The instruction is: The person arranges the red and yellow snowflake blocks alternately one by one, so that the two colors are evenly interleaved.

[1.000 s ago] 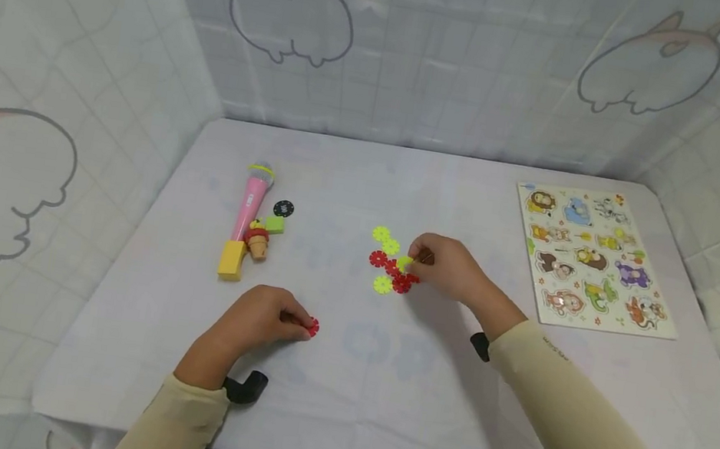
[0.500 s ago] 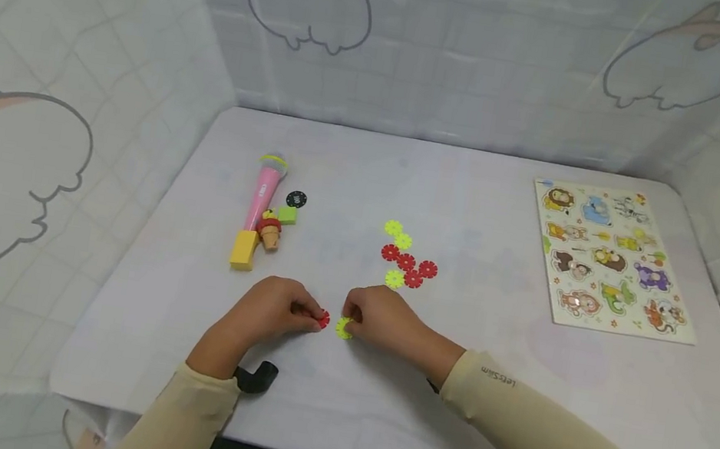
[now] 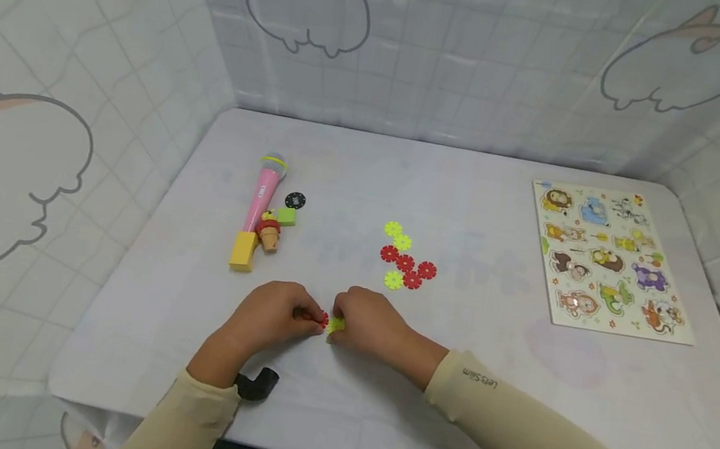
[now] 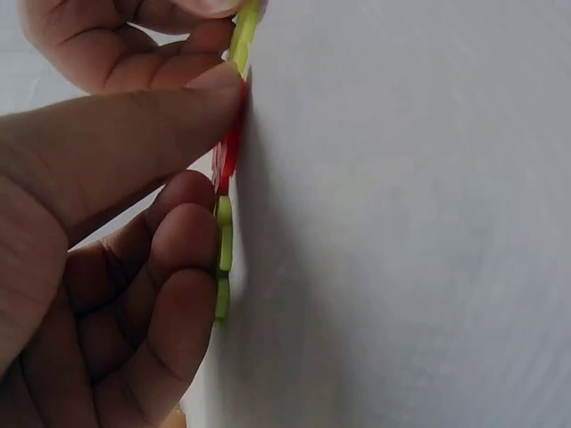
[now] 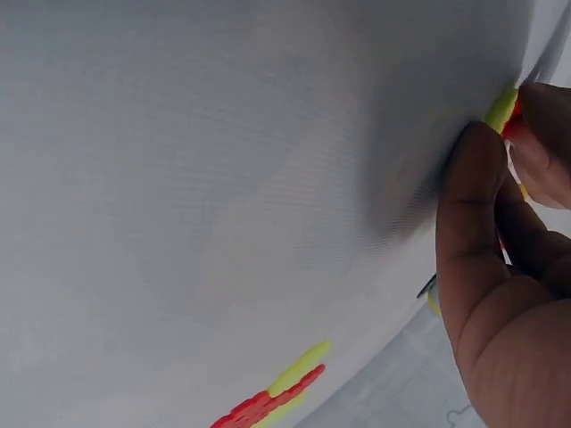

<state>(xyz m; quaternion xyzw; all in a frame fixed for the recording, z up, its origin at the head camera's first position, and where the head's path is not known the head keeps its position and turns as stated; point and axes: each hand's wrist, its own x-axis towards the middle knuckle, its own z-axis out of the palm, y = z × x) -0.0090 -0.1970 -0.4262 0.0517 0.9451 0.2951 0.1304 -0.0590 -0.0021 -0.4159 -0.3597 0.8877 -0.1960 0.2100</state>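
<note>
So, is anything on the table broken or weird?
Nothing stands out. No spill shows, and the loose red discs and yellow discs look whole from here; those in the fingers are partly hidden.

From the wearer's head, one camera faces forward and down across the whole white tabletop [image 3: 476,195]; each wrist camera hugs the surface, the left hand [image 3: 271,312] near at nine o'clock, the right hand [image 3: 374,324] at four; both share the notched yellow disc [image 4: 242,40].
</note>
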